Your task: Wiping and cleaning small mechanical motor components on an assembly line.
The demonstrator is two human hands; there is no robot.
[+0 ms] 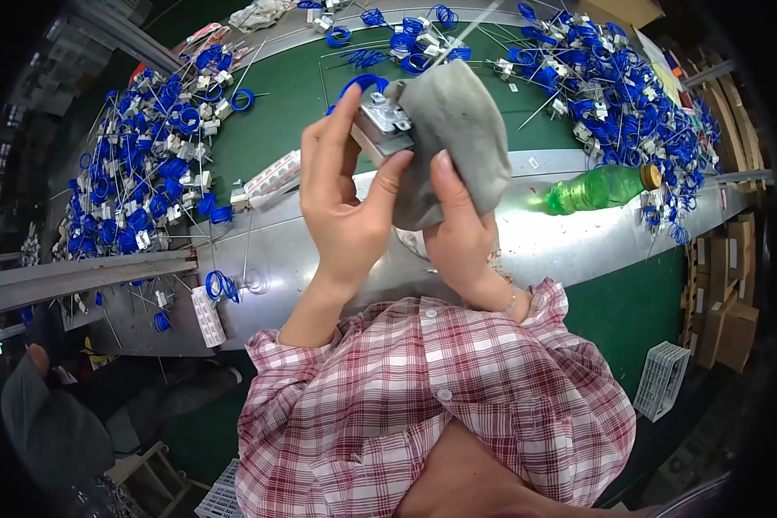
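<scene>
Left hand [347,203]: was clamped on boxy, shiny metal unit [384,114], raised over green bench [276,104]
Right hand [464,242]: gripped soft grey cloth [457,129] beside unit
View: cloth blocked bench behind
Around: tangled blue coils [173,168] heaped both sides; green bottle [600,188] sat right

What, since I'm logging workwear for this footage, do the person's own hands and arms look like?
The left hand and right hand are both bare, without gloves. The left sleeve and right sleeve are loose plaid in red and white with darker lines, ending short of the wrists. A thin bracelet seems to circle the right wrist, too small to detail.
</scene>
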